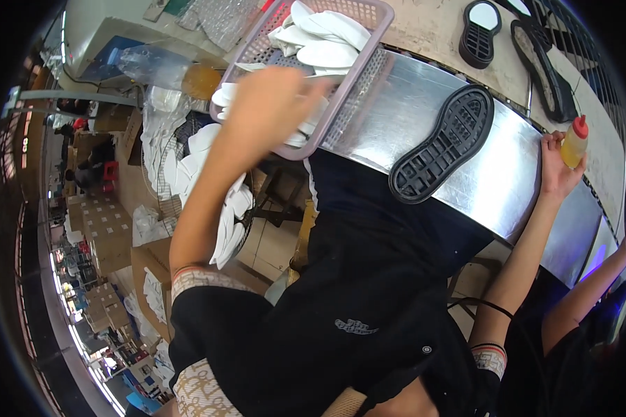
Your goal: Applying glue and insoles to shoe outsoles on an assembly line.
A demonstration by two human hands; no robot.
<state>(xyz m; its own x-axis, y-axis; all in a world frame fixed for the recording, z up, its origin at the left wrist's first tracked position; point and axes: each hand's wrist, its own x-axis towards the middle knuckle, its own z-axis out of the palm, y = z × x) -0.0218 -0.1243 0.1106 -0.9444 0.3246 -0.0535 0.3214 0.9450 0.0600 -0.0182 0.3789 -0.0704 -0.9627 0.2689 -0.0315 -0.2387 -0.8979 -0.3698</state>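
My left hand [268, 111] is over the lilac plastic basket [379, 21], its fingers smeared by motion, so I cannot make out whether they hold anything. White flat sole-shaped pieces [327, 54] fill much of that basket. At the right, my right hand [560, 170] rests by the metal plate's far end, fingers around a squeeze bottle [574, 144] with a red cap and yellow liquid. Between my hands a black shoe sole [442, 144] lies on the shiny metal plate [396, 80], its grid of hollows facing up.
More black soles [478, 38] lie on the belt beyond the plate, one with a white piece in it. A wire basket of white pieces [233, 215] stands below at the left, near a large bottle [160, 69] lying on its side. Another person's arm [584, 299] shows at the right.
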